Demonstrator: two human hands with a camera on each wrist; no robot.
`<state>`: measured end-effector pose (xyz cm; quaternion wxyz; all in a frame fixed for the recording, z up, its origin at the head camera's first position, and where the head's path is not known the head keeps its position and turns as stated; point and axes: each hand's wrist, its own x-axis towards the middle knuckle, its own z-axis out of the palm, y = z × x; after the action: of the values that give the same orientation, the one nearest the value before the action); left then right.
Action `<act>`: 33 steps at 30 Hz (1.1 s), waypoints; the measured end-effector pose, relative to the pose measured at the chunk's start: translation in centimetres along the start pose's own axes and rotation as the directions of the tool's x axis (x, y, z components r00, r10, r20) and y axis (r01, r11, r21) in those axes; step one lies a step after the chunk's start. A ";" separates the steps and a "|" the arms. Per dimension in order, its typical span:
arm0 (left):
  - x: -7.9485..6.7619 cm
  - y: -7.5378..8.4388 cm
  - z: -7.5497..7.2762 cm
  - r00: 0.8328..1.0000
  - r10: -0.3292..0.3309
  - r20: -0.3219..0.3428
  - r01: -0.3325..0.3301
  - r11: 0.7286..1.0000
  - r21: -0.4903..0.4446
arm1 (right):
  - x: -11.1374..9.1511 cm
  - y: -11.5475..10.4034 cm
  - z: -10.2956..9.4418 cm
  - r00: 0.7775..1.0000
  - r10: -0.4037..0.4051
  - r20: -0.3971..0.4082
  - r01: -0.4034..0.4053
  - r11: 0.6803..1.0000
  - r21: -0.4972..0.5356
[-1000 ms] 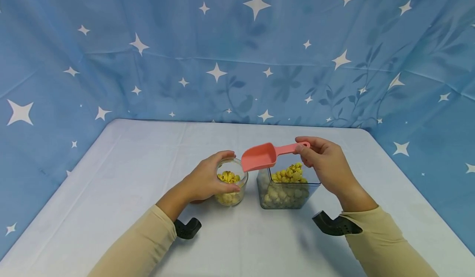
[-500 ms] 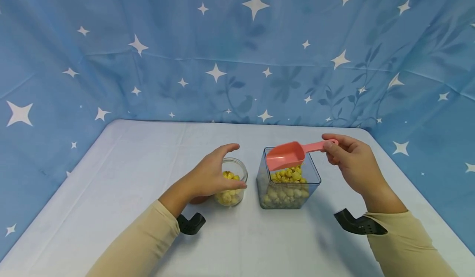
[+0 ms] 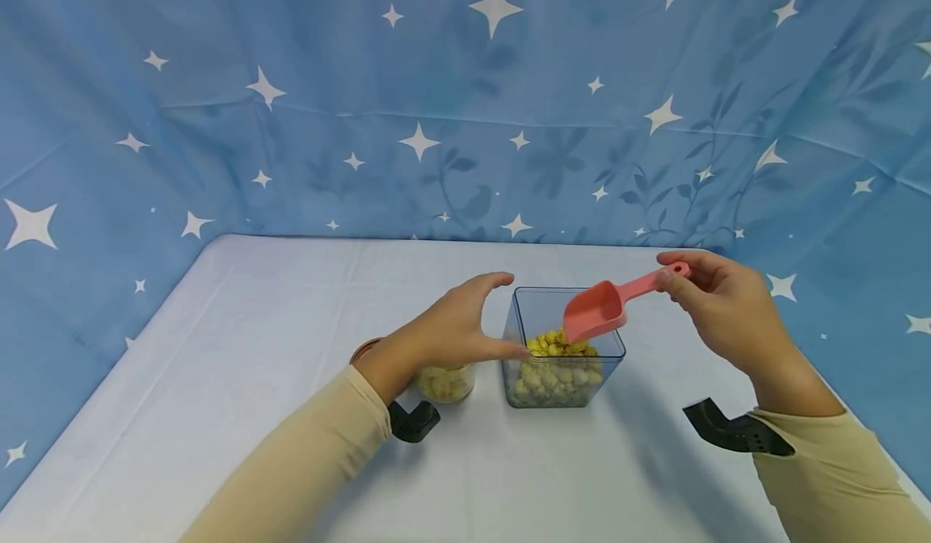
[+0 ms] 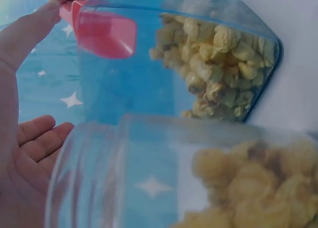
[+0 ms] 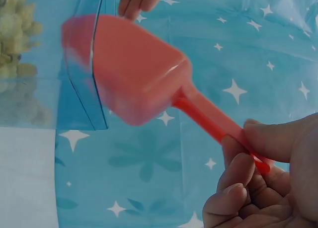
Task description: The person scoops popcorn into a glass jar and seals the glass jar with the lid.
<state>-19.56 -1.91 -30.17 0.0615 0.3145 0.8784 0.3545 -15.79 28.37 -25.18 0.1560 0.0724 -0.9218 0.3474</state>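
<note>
Pinched at its handle end by my right hand (image 3: 727, 309), a pink scoop (image 3: 596, 311) tilts with its bowl over the mouth of a clear square container (image 3: 512, 385). Popcorn (image 3: 553, 373) lies in that container. In the right wrist view the scoop (image 5: 139, 69) looks bare on its underside. My left hand (image 3: 451, 329) is spread, thumb and fingers apart, beside the container's left wall. Below it stands a round glass jar (image 3: 445, 383) holding popcorn, mostly covered by the hand in the head view. The left wrist view shows the jar (image 4: 94, 173) close up.
A brown round rim (image 3: 364, 349), partly hidden behind my left wrist, lies left of the jar. The white-covered table (image 3: 276, 309) ends at a blue star-patterned curtain (image 3: 451, 66) at the back.
My left hand has let go of the jar and moved right toward the square container. My right hand has carried the scoop right, from between the vessels to over the container, tipping its bowl downward.
</note>
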 end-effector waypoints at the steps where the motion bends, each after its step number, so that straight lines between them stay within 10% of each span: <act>1: 0.1 0.1 0.2 1.000 -0.007 0.009 0.007 1.000 -0.001 | 0.0 -0.1 0.0 1.000 -0.012 -0.004 0.012 1.000 -0.020; 28: 1.1 0.5 1.4 0.999 -0.023 0.028 0.022 0.999 0.033 | 0.3 -4.7 2.2 0.936 -0.316 0.155 0.351 0.874 -0.336; 33: 1.1 0.5 1.4 0.999 -0.023 0.029 0.022 0.999 0.036 | 0.3 -3.8 3.7 0.946 -0.248 0.209 0.302 0.908 -0.292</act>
<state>-19.76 -0.15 -30.73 0.0727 0.3107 0.8870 0.3336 -16.08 23.05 -25.36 0.1353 0.2045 -0.9561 0.1606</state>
